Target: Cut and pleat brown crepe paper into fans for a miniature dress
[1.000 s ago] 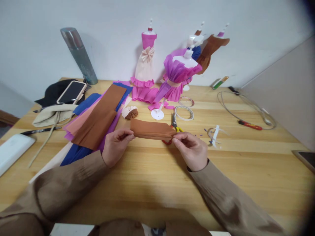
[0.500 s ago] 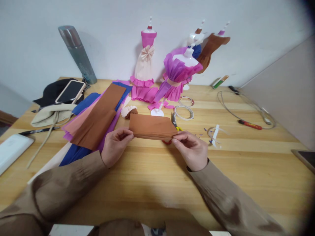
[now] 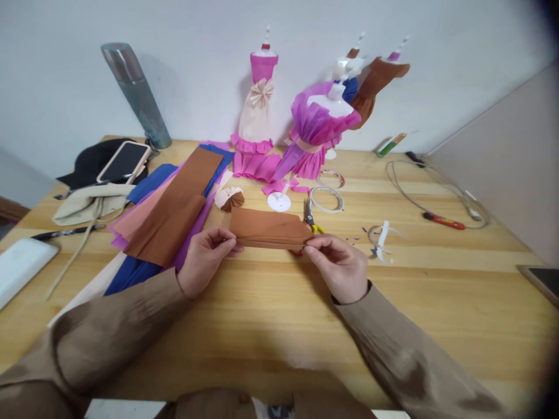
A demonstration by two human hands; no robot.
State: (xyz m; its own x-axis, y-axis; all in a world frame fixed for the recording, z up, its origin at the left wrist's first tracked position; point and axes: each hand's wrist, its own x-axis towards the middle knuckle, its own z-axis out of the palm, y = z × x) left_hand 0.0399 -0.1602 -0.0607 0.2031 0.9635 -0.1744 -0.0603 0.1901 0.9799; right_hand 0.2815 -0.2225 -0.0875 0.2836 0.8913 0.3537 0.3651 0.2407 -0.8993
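A folded strip of brown crepe paper is held just above the wooden table. My left hand pinches its left end. My right hand pinches its right end. Both thumbs press on the pleated near edge. Scissors with a yellow and red handle lie just behind the strip, partly hidden by it. A small brown and cream paper rosette sits behind my left hand.
A stack of brown, pink, purple and blue paper sheets lies to the left. Several small mannequins in paper dresses stand at the back. Tape rings, a phone, a steel flask, a cable and a red-handled tool lie around.
The far flap of the brown strip rose and then dropped again as my fingers worked along the fold. Both hands stayed in nearly the same place.
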